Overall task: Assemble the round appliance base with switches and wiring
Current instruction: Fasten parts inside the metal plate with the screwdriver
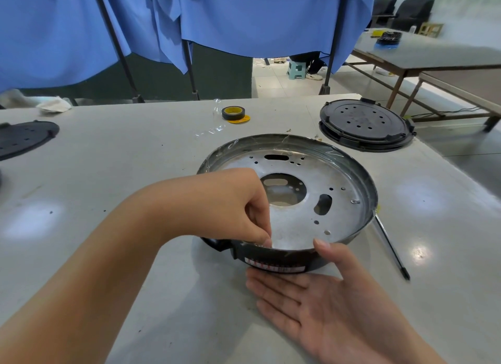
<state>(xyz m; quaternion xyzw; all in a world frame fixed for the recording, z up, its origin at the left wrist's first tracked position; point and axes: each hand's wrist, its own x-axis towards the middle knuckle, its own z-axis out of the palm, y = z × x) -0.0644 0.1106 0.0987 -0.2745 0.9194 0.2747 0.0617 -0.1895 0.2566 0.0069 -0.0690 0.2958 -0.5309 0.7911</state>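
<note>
- The round silver metal appliance base with a dark rim (pixel 298 201) lies in front of the black perforated lid (pixel 364 125), showing no switches or wiring.
- Left hand (pixel 244 209) pinches at the base's near rim; what it grasps, I cannot tell.
- Right hand (pixel 320 304) lies released, palm up, thumb touching the rim.
- Judging from this, nearly all assembly remains.

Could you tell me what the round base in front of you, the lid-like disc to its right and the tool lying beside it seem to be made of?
Round base: bare metal plate inside, dull silvery sheen, punched holes; its dark outer wall could be plastic or painted metal. Black disc: probably moulded plastic, matte, with ribs and vent holes. Screwdriver: slim shaft, likely steel, glinting; its handle is hidden.
</note>
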